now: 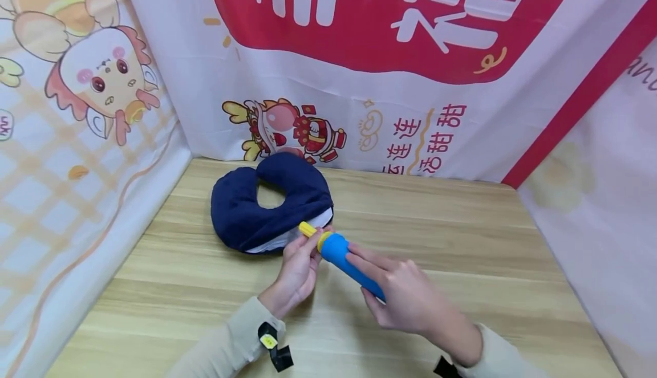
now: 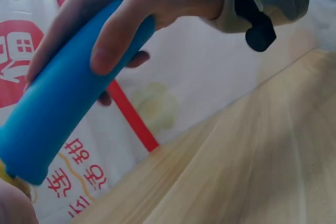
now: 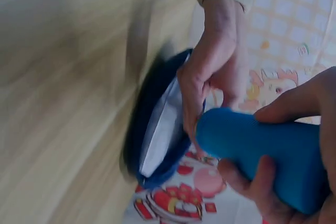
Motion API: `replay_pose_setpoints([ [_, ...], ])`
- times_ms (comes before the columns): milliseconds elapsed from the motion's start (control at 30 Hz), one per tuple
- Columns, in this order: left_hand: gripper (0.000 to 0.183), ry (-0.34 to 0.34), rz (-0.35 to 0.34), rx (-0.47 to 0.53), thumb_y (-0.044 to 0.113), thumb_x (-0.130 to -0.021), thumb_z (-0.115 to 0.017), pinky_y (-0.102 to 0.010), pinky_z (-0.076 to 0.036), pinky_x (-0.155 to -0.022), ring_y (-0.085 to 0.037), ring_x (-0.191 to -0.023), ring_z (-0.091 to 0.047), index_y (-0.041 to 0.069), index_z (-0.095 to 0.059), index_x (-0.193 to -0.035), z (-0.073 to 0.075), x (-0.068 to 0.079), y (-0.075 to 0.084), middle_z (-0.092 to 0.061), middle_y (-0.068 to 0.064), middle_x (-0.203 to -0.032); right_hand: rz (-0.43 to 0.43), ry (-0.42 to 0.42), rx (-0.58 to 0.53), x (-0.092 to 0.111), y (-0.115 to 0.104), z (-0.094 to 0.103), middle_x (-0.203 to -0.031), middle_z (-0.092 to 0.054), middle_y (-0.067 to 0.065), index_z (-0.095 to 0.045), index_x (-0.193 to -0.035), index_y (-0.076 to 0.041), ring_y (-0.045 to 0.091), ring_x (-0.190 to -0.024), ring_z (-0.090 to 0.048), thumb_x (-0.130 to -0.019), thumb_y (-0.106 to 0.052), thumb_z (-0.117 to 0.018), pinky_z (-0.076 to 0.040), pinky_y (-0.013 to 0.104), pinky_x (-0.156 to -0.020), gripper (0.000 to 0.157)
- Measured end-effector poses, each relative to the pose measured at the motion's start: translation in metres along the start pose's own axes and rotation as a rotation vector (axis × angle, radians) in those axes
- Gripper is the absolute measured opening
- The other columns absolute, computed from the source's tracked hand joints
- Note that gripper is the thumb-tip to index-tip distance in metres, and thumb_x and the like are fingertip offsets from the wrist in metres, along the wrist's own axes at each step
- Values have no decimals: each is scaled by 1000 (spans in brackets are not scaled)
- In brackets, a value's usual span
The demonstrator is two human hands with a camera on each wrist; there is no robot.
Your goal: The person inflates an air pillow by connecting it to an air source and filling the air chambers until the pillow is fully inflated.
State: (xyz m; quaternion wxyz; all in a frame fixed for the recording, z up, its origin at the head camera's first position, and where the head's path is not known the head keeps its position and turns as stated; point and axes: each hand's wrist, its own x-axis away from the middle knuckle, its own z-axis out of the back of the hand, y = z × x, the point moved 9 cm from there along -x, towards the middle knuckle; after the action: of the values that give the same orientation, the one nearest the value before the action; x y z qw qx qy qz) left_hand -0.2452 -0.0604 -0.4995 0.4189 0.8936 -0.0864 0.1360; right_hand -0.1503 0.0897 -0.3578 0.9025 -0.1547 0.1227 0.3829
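A blue tube point(image 1: 351, 264) with a yellow ribbed end point(image 1: 308, 229) slants between my two hands. Its barrel is gripped by my right hand point(image 1: 405, 289), with thumb and fingers on opposite sides, as the left wrist view shows of the blue tube point(image 2: 79, 87). At the yellow end, my left hand point(image 1: 297, 272) pinches the piece just past the tube's rim. Behind the left hand lies a navy U-shaped neck pillow point(image 1: 231, 210), its white inner lining point(image 3: 161, 129) showing along a slit on the near side. The tube's yellow end overlaps the pillow in the head view.
The wood-grain table point(image 1: 451, 224) runs beneath everything. A printed white cloth with a red panel point(image 1: 359, 41) hangs at the back, and a patterned cloth point(image 1: 67, 195) stands along the left. Another pale cloth point(image 1: 605, 195) borders the right side.
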Motion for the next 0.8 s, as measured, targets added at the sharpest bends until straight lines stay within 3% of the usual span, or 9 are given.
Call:
replay_pose_setpoints([
  [167, 48, -24, 14, -12, 9, -108, -59, -22, -58, -97, -12, -112, -75, -16, -45, -146, 0, -2, 2, -77, -12, -124, 8, -27, 4, 5, -2, -2, -152, -62, 7, -59, -150, -12, 23, -106, -78, -86, -17, -85, -66, 43, -80, 69],
  [333, 47, -30, 2, -16, 7, -106, -61, -24, -59, -98, -13, -109, -77, -14, -47, -145, 3, -6, 17, -73, -17, -132, -19, -56, -19, 35, 2, 28, -152, -62, 0, -48, -159, -24, 22, -108, -77, -90, -22, -85, -66, 40, -78, 78],
  [433, 45, -42, 9, -19, 7, -107, -60, -23, -59, -95, -11, -106, -77, -15, -46, -144, 3, -5, 18, -77, -13, -125, -12, -77, -24, 55, 0, 48, -156, -59, -4, -44, -162, -27, 19, -113, -76, -101, -36, -73, -66, 35, -79, 68],
  [533, 45, -56, 6, -13, 8, -108, -59, -21, -59, -94, -11, -108, -76, -15, -45, -144, 0, -3, 18, -78, -11, -123, -34, -109, -25, 66, -1, 64, -160, -54, -7, -42, -162, -28, 16, -113, -76, -103, -46, -63, -65, 28, -78, 65],
  [667, 47, -38, -19, 21, 10, -109, -57, -20, -58, -96, -11, -114, -74, -14, -44, -147, -7, -3, 11, -77, -9, -125, -93, -122, -27, 60, 1, 68, -156, -58, -9, -47, -159, -30, 16, -112, -76, -94, -34, -82, -65, 31, -78, 74],
  [800, 45, -10, -15, 28, 13, -110, -56, -20, -56, -101, -14, -123, -69, -11, -46, -147, -12, 1, -4, -74, -6, -128, -97, -60, -23, 37, 7, 46, -147, -67, -2, -62, -148, -22, 17, -106, -78, -82, -19, -88, -66, 38, -79, 71],
])
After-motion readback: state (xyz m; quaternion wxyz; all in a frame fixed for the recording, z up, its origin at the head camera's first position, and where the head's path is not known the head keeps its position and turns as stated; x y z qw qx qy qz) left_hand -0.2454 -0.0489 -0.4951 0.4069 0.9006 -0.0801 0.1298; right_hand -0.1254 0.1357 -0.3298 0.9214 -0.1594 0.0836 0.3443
